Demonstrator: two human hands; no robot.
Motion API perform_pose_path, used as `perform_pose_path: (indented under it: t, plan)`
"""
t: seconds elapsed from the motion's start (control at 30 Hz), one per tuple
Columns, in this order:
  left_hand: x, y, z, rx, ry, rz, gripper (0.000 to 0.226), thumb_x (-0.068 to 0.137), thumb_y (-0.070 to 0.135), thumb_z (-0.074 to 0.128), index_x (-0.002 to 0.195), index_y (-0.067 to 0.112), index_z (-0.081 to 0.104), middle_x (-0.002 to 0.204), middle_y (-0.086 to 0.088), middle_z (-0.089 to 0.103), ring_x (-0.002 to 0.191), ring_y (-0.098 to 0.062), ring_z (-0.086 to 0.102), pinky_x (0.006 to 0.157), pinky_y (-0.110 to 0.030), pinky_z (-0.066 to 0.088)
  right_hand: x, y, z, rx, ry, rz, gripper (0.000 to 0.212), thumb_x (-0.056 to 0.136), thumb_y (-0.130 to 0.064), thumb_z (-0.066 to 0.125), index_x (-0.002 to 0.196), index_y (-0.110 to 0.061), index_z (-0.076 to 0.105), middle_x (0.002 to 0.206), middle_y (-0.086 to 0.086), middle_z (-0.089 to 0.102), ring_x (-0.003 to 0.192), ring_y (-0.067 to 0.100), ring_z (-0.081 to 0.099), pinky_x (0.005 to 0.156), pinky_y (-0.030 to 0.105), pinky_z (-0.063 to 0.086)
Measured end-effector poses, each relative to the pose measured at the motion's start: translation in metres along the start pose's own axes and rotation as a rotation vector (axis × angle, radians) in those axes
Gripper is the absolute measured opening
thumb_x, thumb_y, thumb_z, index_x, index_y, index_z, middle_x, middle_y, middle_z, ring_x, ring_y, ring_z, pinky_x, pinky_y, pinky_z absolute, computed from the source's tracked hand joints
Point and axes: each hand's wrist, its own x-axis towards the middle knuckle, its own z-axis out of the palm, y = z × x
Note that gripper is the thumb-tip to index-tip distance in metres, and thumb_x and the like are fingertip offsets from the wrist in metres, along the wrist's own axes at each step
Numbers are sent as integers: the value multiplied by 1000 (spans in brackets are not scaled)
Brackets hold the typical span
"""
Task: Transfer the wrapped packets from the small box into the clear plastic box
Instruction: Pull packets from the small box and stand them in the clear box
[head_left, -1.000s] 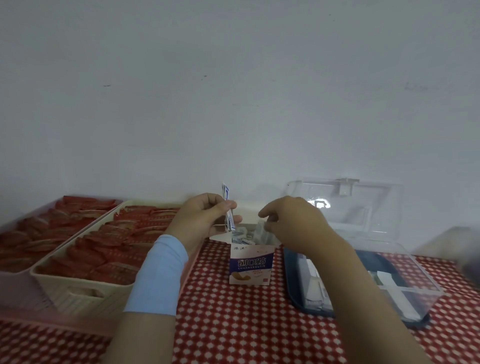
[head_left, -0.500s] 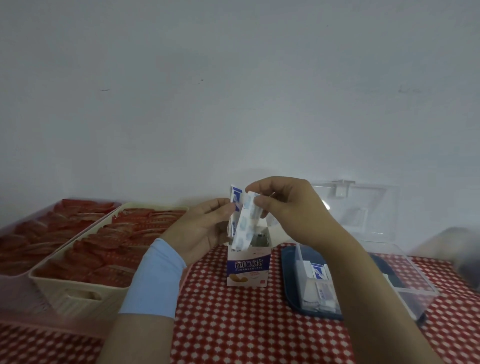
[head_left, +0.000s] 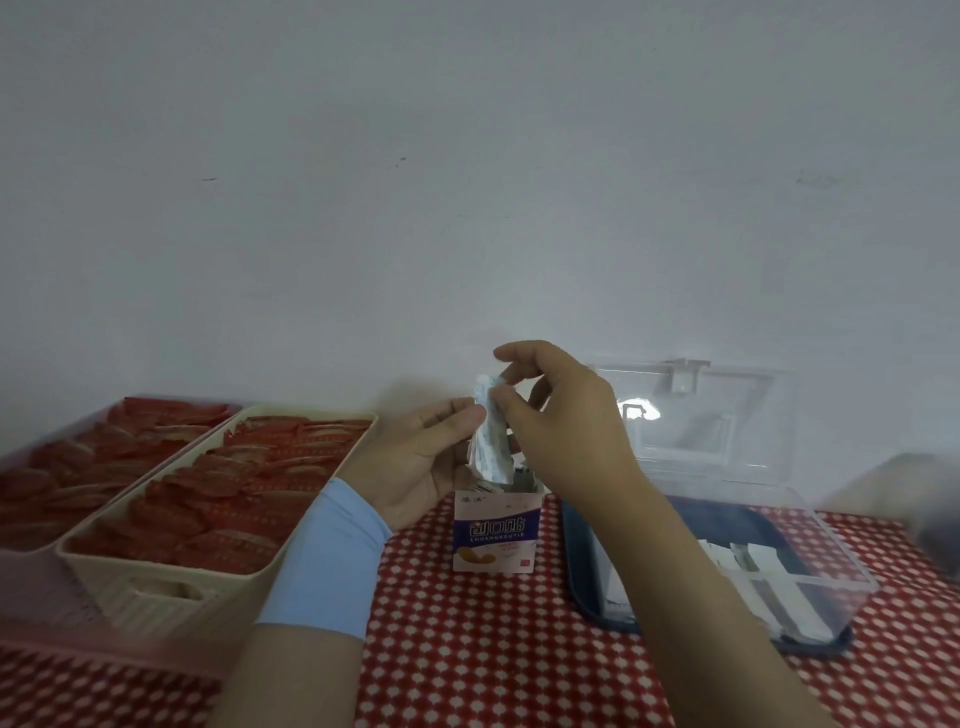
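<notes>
The small box (head_left: 494, 530), white and purple with its top open, stands upright on the checked cloth. Just above it hangs a bunch of white-and-blue wrapped packets (head_left: 489, 441). My right hand (head_left: 558, 418) pinches their top end. My left hand (head_left: 415, 457), with a light blue wristband, presses its thumb and fingers against their left side. The clear plastic box (head_left: 810, 551) sits to the right on a dark blue base, lid raised against the wall, with several white packets lying inside. My right forearm hides its left part.
Two trays of red wrapped items stand at the left: a cream tray (head_left: 156, 587) and a pink tray (head_left: 31, 587) beyond it. A white wall rises right behind. A blurred grey object (head_left: 930, 499) is at the far right. Red-and-white checked cloth (head_left: 493, 654) covers the table.
My right hand has lifted a bunch of packets up out of the small box, and my left hand has closed onto their side.
</notes>
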Motion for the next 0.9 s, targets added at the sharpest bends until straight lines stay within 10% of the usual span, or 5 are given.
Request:
perform_pose_path:
  t: [0.23, 0.33, 0.57, 0.77, 0.9]
  plan:
    - [0, 2, -6, -104, 57, 40, 39, 88, 24, 62, 120, 2, 67, 112, -18, 71, 105, -27, 69, 84, -40, 60, -3, -7, -16, -118, -326, -167, 44, 62, -50, 88, 84, -36, 52, 140, -26, 42, 124, -10, 41, 92, 10, 34]
    - [-1, 0, -5, -99, 50, 41, 33, 90, 23, 61, 114, 3, 70, 104, -17, 72, 95, -26, 72, 71, -35, 61, -3, -1, -8, -244, -420, -263, 53, 54, -48, 92, 77, -42, 45, 153, -18, 36, 132, -1, 40, 104, 24, 42]
    - [0, -3, -7, -100, -16, 11, 42, 90, 26, 66, 125, 2, 65, 113, -19, 67, 99, -26, 66, 84, -34, 56, -2, -3, -3, -395, -232, -370, 52, 62, -68, 78, 65, -32, 39, 91, -14, 56, 88, 8, 54, 87, 34, 46]
    - [-3, -3, 5, -93, -14, 9, 44, 92, 24, 61, 128, -2, 57, 102, -16, 62, 85, -22, 65, 69, -30, 53, -5, -6, -9, -445, -288, -317, 52, 59, -63, 82, 79, -27, 52, 157, -6, 37, 145, 7, 29, 111, 28, 21]
    - [-4, 0, 13, -101, -29, 10, 56, 89, 24, 64, 134, -5, 51, 110, -20, 59, 93, -25, 62, 74, -31, 54, -7, -6, -11, -377, -248, -344, 49, 61, -56, 82, 69, -29, 42, 116, -11, 61, 93, 7, 61, 91, 37, 49]
